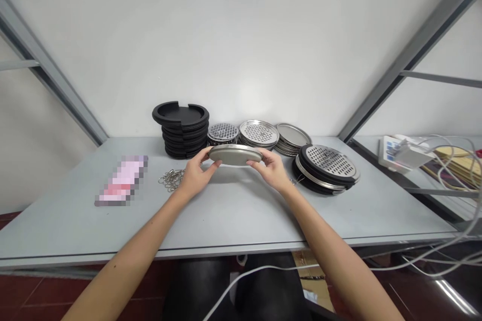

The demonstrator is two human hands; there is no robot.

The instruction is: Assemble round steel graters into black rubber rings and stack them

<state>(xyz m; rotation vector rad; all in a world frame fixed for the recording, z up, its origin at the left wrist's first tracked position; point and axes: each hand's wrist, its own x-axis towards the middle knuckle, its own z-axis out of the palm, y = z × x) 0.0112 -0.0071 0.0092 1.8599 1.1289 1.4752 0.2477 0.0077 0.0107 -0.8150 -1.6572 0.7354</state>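
Observation:
Between both hands a round metal plate (235,156) is held up above the table, tilted so its smooth underside faces me. My left hand (198,170) pinches its left edge, thumb beneath. On the right edge, my right hand (271,168) grips it the same way. Behind it stand a stack of perforated metal grater discs (223,132), rimmed discs with holes (259,132) and plain metal plates (293,135). A pile of wire clips or rings (172,179) lies by my left hand. Right of my right hand, a stack of black rings and metal discs topped by a slotted grater disc (331,164) leans slightly.
A tall stack of black plastic rings (181,130) stands at the back left. A pixelated pink flat object (122,180) lies on the grey table (233,215). White cables and a power strip (393,154) are at the right, and a white cable (259,268) crosses below the table edge.

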